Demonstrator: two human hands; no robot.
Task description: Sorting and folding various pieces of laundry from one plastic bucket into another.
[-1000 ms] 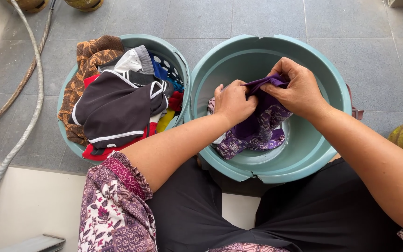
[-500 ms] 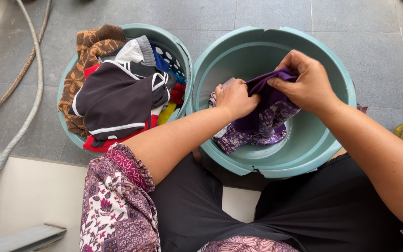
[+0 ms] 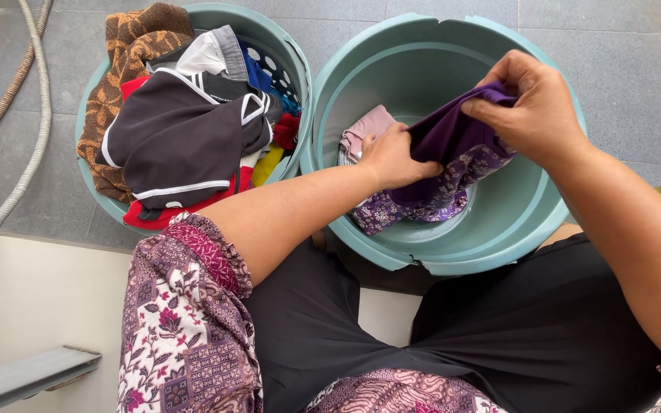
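Head view: both hands grip the purple cloth, right hand pinching its upper edge, left hand clenched lower, so the cloth stretches diagonally between them over the teal basin. Compared with half a second earlier, the hands are further apart. A laundry-filled basin stands left.

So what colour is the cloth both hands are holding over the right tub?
Purple cloth, plain above, floral-printed below; head view.

Purple floral batik short sleeve, bare forearms, black trousers
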